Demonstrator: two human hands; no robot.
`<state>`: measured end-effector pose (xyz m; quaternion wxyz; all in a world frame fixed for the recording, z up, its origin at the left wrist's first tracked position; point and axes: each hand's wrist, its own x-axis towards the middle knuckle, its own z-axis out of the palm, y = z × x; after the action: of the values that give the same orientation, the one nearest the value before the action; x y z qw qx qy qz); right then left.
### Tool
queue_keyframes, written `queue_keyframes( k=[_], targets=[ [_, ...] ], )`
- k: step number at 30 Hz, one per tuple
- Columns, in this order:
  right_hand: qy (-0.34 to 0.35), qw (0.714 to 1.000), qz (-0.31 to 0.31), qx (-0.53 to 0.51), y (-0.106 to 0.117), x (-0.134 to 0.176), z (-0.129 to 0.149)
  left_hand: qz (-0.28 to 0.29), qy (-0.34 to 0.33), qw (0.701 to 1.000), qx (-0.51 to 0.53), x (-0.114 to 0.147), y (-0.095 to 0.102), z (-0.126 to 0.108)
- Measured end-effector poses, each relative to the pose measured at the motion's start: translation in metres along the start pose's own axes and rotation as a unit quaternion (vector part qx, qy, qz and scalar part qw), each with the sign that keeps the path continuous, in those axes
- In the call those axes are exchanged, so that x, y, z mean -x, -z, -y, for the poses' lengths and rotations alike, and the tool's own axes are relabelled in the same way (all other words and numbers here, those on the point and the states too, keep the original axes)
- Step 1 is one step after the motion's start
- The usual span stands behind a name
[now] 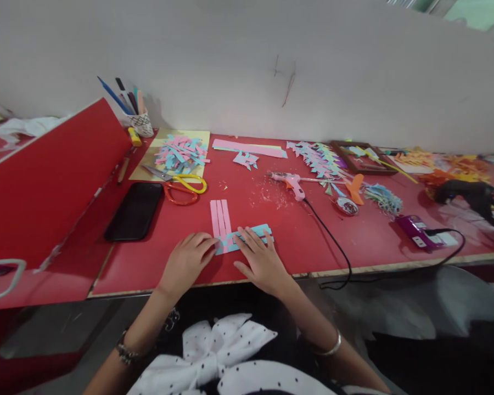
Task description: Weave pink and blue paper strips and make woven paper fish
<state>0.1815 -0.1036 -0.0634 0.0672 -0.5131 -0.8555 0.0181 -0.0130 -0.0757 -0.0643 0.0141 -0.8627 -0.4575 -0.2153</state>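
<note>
Pink paper strips stand side by side, pointing away from me, and cross light blue paper strips in a small woven patch near the table's front edge. At the patch's left end is my left hand, its fingers bent and the thumb and fingertips closed together on the strip edge. My right hand lies palm down across the blue strips, fingers stretched and spread, pressing them to the table. Part of the blue strips is hidden beneath these fingers.
Left of the work lie a black phone and yellow-and-red-handled scissors. Behind are a pile of paper cuttings and long pink strips. A pink glue gun trails its cord to a purple power socket.
</note>
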Motion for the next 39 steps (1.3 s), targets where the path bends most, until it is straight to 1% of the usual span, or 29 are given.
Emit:
queue_keyframes(
  k=[3,7,12,15,20,24,27,29,31,35,39],
  targets=[
    [0.004,1.000,0.018,-0.005,0.000,0.000,-0.001,0.014,0.024,0.999,0.031,0.000,-0.001,0.001],
    [-0.007,1.000,0.019,-0.015,0.000,0.000,0.001,0.006,0.030,0.998,0.060,0.000,-0.002,0.004],
    [-0.046,0.998,0.001,-0.051,0.007,-0.001,0.003,-0.002,0.017,0.999,0.052,0.002,-0.005,0.005],
    [-0.072,0.994,-0.009,-0.078,0.011,-0.009,0.002,0.009,0.017,0.999,0.047,0.001,-0.006,0.005],
    [-0.053,0.995,0.006,-0.089,0.009,-0.024,0.002,0.020,0.011,0.999,0.044,-0.002,-0.007,0.006],
    [-0.049,0.993,-0.013,-0.102,0.004,-0.028,0.002,0.001,-0.008,0.998,0.058,-0.003,-0.007,0.009],
    [-0.053,0.991,-0.060,-0.108,0.005,-0.025,0.000,0.000,-0.044,0.996,0.076,-0.001,-0.005,0.014],
    [-0.058,0.989,-0.092,-0.104,0.006,-0.019,-0.003,0.012,-0.063,0.994,0.083,0.002,-0.004,0.016],
    [-0.057,0.989,-0.106,-0.091,0.008,-0.012,-0.006,0.031,-0.071,0.993,0.084,0.005,-0.003,0.017],
    [-0.053,0.992,-0.093,-0.062,0.008,0.003,-0.010,0.060,-0.066,0.993,0.072,0.007,-0.001,0.016],
    [-0.060,0.993,-0.085,-0.057,0.006,0.009,-0.011,0.074,-0.065,0.994,0.057,0.005,0.000,0.015]
  ],
)
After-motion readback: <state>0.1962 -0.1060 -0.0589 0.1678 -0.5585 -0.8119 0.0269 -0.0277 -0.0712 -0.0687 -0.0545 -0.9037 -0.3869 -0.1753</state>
